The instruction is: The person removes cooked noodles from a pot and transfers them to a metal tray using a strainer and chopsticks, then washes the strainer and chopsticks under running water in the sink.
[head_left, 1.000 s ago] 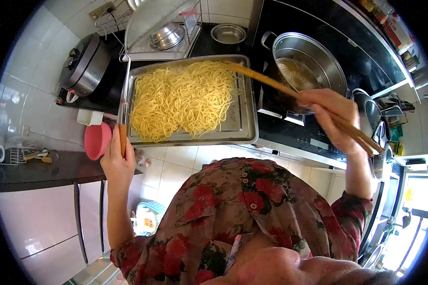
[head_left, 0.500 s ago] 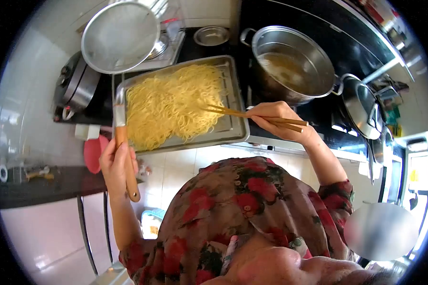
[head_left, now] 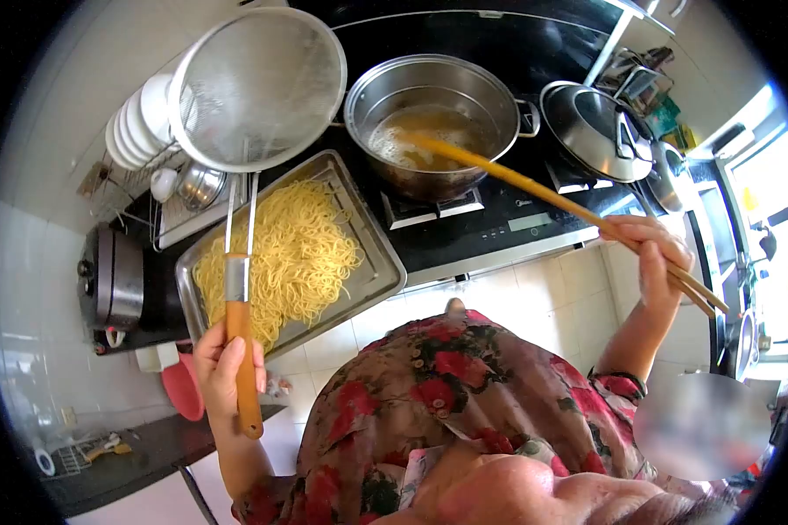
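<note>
My left hand [head_left: 228,372] is closed round the wooden handle of a mesh strainer [head_left: 258,87], whose round basket is held up above the back of the tray. In my right hand [head_left: 655,254] is a pair of long wooden chopsticks [head_left: 534,185]. Their tips reach into a large steel pot [head_left: 433,70] of cloudy, foamy liquid on the stove. Yellow noodles [head_left: 280,262] lie heaped on a rectangular metal tray [head_left: 381,258], left of the pot. The strainer's handle passes over the tray's left part and hides some noodles.
A lidded wok [head_left: 595,131] sits on the stove's right side. Stacked white plates [head_left: 136,127] stand in a rack at the back left, above a dark cooker [head_left: 118,280]. A pink container [head_left: 184,385] is left of my left hand.
My right hand has moved right, and the chopsticks have gone from the noodles on the tray into the pot. The view has turned right. My left hand still holds the strainer.
</note>
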Available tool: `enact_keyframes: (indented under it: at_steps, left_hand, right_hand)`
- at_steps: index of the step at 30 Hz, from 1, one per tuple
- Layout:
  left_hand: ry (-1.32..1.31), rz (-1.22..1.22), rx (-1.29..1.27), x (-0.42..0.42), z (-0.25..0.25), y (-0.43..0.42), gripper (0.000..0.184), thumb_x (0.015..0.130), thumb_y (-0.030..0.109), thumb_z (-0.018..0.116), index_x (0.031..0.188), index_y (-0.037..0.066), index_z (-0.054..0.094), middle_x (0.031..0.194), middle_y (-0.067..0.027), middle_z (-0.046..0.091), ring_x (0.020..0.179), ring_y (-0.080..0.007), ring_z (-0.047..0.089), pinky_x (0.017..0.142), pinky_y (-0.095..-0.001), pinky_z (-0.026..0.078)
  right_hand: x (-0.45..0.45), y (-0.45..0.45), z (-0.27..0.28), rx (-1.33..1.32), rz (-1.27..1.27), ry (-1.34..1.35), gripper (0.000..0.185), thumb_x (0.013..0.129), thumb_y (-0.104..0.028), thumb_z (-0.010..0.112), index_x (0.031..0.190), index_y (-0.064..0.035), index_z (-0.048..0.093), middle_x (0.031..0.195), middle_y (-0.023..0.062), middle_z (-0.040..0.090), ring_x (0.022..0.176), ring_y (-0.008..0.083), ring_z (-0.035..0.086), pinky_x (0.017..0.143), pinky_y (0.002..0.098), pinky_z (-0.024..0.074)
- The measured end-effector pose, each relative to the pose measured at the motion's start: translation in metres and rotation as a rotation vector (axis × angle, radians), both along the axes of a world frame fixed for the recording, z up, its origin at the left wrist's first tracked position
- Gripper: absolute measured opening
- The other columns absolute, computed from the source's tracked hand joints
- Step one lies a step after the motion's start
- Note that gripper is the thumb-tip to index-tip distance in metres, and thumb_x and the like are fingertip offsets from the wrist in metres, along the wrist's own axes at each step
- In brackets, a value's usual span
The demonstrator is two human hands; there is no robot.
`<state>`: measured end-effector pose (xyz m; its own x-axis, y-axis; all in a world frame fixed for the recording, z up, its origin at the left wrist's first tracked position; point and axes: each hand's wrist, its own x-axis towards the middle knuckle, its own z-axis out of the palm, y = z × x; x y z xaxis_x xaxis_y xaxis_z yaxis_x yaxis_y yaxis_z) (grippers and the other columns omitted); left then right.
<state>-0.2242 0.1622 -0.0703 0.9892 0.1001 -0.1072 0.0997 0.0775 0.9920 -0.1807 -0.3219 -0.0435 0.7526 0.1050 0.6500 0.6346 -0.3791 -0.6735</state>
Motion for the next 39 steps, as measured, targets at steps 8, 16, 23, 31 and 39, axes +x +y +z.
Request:
enact_keyframes:
  at_steps: [8,16,23,31,39]
  left_hand:
    - [0.131,-0.345,-0.035,0.056,0.010,-0.049,0.039,0.092,0.017,0.054,0.124,-0.005,0.049,0.070,-0.0085,0.058,0.046,-0.0117,0.051,0.042,-0.0226,0.043]
    - [0.117,-0.610,-0.155,0.111,-0.011,-0.082,0.035,0.091,0.015,0.055,0.120,-0.004,0.052,0.069,-0.0083,0.058,0.045,-0.0117,0.051,0.042,-0.0227,0.044]
    - [0.159,-0.793,-0.085,0.069,-0.020,-0.158,0.048,0.082,0.005,0.050,0.130,-0.001,0.047,0.070,-0.0080,0.056,0.044,-0.0115,0.051,0.040,-0.0213,0.043]
    - [0.242,-1.054,-0.352,-0.020,-0.020,-0.380,0.050,0.086,0.013,0.058,0.132,-0.001,0.045,0.073,-0.0081,0.053,0.047,-0.0121,0.050,0.044,-0.0224,0.045]
    - [0.729,-1.269,-0.603,-0.087,-0.036,-0.635,0.040,0.097,0.012,0.044,0.136,0.002,0.037,0.085,-0.0068,0.049,0.051,-0.0065,0.046,0.043,-0.0214,0.042]
  right_hand:
    - [-0.057,-0.070,-0.030,0.545,-0.186,-0.057,0.035,0.096,-0.019,0.046,0.103,0.0119,0.061,0.102,0.0272,0.063,0.087,0.0370,0.066,0.078,0.0443,0.0547]
    - [-0.159,-0.085,-0.046,0.682,-0.492,-0.096,0.035,0.097,-0.021,0.045,0.110,0.0091,0.058,0.104,0.0227,0.063,0.092,0.0315,0.066,0.085,0.0400,0.0539]
    - [-0.215,-0.132,-0.048,0.820,-0.715,-0.299,0.042,0.100,-0.027,0.041,0.116,0.0105,0.053,0.108,0.0209,0.063,0.100,0.0317,0.065,0.091,0.0392,0.0507]
    - [-0.334,-0.285,-0.087,0.890,-0.996,-0.459,0.042,0.101,-0.025,0.037,0.115,0.0117,0.052,0.108,0.0215,0.063,0.097,0.0323,0.066,0.090,0.0376,0.0533]
    - [-0.394,-0.410,-0.111,0.628,-1.340,-0.340,0.023,0.095,-0.011,0.051,0.102,0.0085,0.062,0.095,0.0161,0.066,0.087,0.0262,0.068,0.085,0.0341,0.0541]
